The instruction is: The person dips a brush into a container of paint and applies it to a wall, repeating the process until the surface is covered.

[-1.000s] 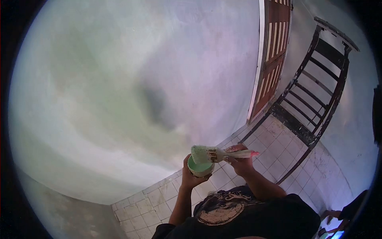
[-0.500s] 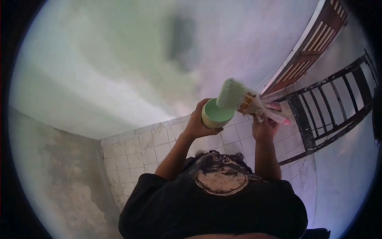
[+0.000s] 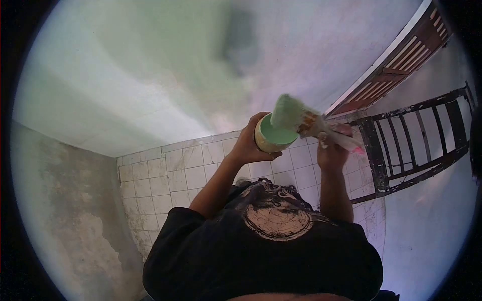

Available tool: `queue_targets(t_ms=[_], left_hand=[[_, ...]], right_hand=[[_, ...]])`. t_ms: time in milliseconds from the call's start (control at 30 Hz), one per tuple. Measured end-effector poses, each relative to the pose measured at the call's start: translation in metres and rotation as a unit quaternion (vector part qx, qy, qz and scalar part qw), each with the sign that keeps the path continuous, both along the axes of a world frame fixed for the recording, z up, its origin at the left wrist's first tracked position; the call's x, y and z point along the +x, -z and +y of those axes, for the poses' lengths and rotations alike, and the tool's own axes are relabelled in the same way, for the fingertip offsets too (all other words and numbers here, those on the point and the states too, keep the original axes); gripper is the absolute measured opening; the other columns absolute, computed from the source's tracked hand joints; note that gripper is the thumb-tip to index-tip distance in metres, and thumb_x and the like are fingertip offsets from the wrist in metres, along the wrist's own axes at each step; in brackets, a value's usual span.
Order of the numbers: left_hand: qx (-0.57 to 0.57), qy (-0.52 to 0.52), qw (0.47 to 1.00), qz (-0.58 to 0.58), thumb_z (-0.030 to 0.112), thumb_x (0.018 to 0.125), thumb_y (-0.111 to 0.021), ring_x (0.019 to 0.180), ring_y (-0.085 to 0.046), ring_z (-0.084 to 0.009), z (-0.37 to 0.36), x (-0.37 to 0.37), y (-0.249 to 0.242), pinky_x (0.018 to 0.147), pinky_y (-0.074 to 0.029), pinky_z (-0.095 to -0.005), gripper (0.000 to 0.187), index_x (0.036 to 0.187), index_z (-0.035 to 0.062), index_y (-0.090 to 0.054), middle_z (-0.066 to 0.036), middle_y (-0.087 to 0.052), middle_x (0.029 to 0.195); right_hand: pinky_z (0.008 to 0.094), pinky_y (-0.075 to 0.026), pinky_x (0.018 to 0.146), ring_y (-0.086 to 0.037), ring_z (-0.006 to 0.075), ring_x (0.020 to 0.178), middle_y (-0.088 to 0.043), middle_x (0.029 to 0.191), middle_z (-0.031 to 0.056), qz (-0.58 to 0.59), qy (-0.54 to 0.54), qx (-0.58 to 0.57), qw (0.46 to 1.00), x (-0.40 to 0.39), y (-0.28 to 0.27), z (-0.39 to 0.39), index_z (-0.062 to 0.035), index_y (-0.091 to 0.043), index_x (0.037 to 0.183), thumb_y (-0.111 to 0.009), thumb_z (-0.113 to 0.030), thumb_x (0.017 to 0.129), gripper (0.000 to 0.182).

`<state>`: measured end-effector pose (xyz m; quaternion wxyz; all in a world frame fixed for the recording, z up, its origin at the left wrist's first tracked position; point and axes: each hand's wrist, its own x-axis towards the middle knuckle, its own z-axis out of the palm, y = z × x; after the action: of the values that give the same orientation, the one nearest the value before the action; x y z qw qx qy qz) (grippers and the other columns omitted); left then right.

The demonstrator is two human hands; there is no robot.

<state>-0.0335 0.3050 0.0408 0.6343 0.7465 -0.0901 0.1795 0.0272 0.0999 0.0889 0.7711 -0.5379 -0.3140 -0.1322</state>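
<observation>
My left hand [image 3: 246, 143] is wrapped round a small round tub [image 3: 268, 145] that holds light green paint [image 3: 277, 134]. A wide paintbrush [image 3: 307, 124] is gripped by its handle in my right hand [image 3: 332, 149]. Its bristles [image 3: 287, 113] are thick with green paint and point up and left, over the right side of the tub's mouth. The brush's metal band is spattered and brownish, and a pink handle end pokes out past my fingers.
Ahead stands a wall [image 3: 165, 75] with patchy green paint over a pale surface. Pale tiles [image 3: 196, 175] cover the floor. To the right are a dark slatted metal frame [image 3: 416, 143] and a brown louvred shutter [image 3: 396, 65]. A stained, peeling wall [image 3: 75, 215] rises at left.
The brush has shifted slightly left, and its bristles sit a little higher above the tub. My view has turned slightly; both hands keep their holds.
</observation>
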Motion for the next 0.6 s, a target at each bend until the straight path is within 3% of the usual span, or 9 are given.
queue_targets(t_ms=[67,333,400,433,467,500,533,600], left_hand=[[-0.011,0.004,1.0,-0.01,0.024,0.049,-0.084,0.107,-0.051,-0.0248,0.0,0.002,-0.001,0.091,-0.041,-0.0366,0.095,0.127,0.0052,-0.033,-0.013,-0.05,0.115],[0.012,-0.003,0.999,-0.037,0.026,0.049,-0.085,0.107,-0.05,-0.0245,0.002,0.003,0.007,0.091,-0.041,-0.0366,0.097,0.126,0.0038,-0.032,-0.014,-0.05,0.115],[0.006,-0.012,1.0,-0.025,0.028,0.048,-0.086,0.107,-0.05,-0.0241,0.005,0.003,0.014,0.09,-0.041,-0.0368,0.099,0.126,0.0037,-0.031,-0.013,-0.05,0.114],[0.012,-0.01,0.999,-0.028,0.027,0.048,-0.087,0.107,-0.05,-0.0239,0.006,0.002,0.011,0.09,-0.042,-0.037,0.099,0.126,0.003,-0.031,-0.013,-0.05,0.114],[-0.013,-0.003,1.0,-0.012,0.026,0.047,-0.087,0.107,-0.051,-0.024,0.008,0.002,0.016,0.09,-0.042,-0.037,0.099,0.126,0.0021,-0.031,-0.013,-0.05,0.115],[-0.001,-0.003,1.0,-0.019,0.024,0.047,-0.087,0.107,-0.05,-0.0243,0.008,0.003,0.02,0.09,-0.042,-0.0373,0.1,0.126,0.0014,-0.03,-0.014,-0.049,0.115],[0.005,0.017,0.999,-0.031,0.024,0.047,-0.087,0.107,-0.05,-0.0243,0.008,0.005,0.017,0.09,-0.042,-0.0373,0.1,0.126,0.0014,-0.03,-0.014,-0.049,0.115],[-0.061,0.024,0.998,0.02,0.022,0.047,-0.087,0.108,-0.049,-0.0242,0.007,0.005,0.011,0.091,-0.042,-0.0375,0.102,0.127,0.0011,-0.027,-0.014,-0.047,0.116]], right_hand=[[0.0296,-0.044,0.083,-0.051,0.0157,0.092,-0.049,0.098,0.0042,0.092,-0.061,0.042,0.993,0.0,0.021,-0.003,-0.0084,-0.043,0.099,-0.065,-0.001,0.076,0.033],[0.0336,-0.048,0.081,-0.051,0.0176,0.094,-0.048,0.095,0.0048,0.106,-0.024,0.044,0.993,0.004,0.042,-0.005,-0.0084,-0.04,0.102,-0.064,0.001,0.076,0.037],[0.0303,-0.047,0.077,-0.052,0.018,0.088,-0.05,0.093,0.0058,0.29,-0.1,0.211,0.928,0.001,0.045,0.002,-0.0071,-0.045,0.096,-0.063,0.007,0.073,0.032],[0.0323,-0.049,0.075,-0.053,0.0194,0.087,-0.049,0.093,0.0058,0.218,-0.013,0.053,0.974,0.0,0.043,0.007,-0.0073,-0.045,0.096,-0.062,0.006,0.074,0.031],[0.0343,-0.05,0.073,-0.053,0.0208,0.085,-0.049,0.093,0.0058,0.146,0.082,-0.108,0.98,-0.003,0.041,0.012,-0.0074,-0.044,0.096,-0.062,0.004,0.075,0.03],[0.0368,-0.052,0.072,-0.054,0.0219,0.085,-0.049,0.092,0.006,0.27,0.003,0.055,0.961,-0.006,0.031,0.019,-0.0079,-0.044,0.096,-0.062,0.003,0.075,0.03],[0.0392,-0.053,0.071,-0.055,0.0229,0.085,-0.049,0.092,0.0062,0.378,-0.084,0.216,0.896,-0.01,0.022,0.025,-0.0084,-0.043,0.096,-0.063,0.001,0.076,0.029],[0.0418,-0.055,0.069,-0.057,0.0236,0.086,-0.05,0.092,0.0068,0.396,-0.089,0.224,0.886,-0.01,0.021,0.031,-0.0095,-0.042,0.096,-0.062,-0.001,0.078,0.028]])
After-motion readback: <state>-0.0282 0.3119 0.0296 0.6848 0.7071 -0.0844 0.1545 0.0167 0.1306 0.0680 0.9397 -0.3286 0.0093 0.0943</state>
